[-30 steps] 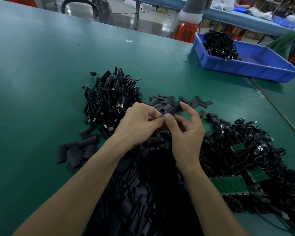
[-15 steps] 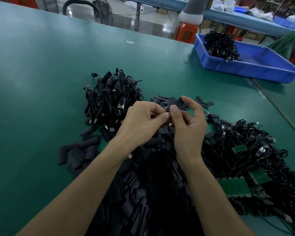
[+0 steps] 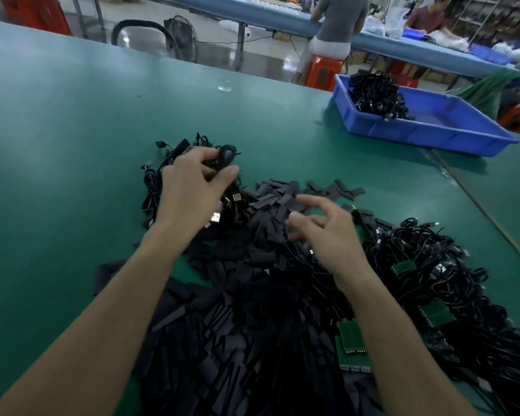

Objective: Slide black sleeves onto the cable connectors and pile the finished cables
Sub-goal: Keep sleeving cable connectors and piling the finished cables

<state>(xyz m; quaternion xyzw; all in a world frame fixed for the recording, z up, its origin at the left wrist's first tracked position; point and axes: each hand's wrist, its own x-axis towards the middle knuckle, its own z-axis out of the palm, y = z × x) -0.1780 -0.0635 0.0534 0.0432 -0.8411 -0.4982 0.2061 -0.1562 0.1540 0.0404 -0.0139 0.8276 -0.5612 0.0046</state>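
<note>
Left hand reaches out over the finished cable pile, fingers loosely parted, gripping nothing I can see; right hand hovers spread and empty above the black sleeves, slightly blurred.

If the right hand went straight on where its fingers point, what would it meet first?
Probably the loose black sleeves lying just ahead of the right hand, though its height above them is unclear.

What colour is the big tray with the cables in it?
The tray is blue. The head view, the only one, shows it at the far right.
</note>
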